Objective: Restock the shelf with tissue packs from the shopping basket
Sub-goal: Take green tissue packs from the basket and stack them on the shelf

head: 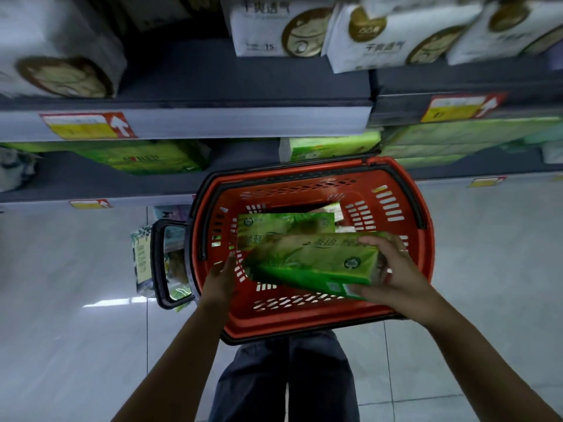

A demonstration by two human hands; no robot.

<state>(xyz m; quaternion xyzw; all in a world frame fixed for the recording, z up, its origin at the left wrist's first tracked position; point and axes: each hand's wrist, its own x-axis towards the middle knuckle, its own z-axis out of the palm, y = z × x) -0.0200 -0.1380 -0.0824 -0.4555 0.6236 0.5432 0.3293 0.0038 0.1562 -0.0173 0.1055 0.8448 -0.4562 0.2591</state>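
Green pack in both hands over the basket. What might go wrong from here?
The tilted green pack is gripped by the right hand, but the blurred left hand seems only to touch its end: it may slip. The basket stands between the person and the shelf: a trip hazard.

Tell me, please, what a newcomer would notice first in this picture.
The red shopping basket fills the middle. Above it a green tissue pack is tilted, the right hand gripping one end and the left hand at the other. White packs stand on the upper shelf, green packs on the one below.
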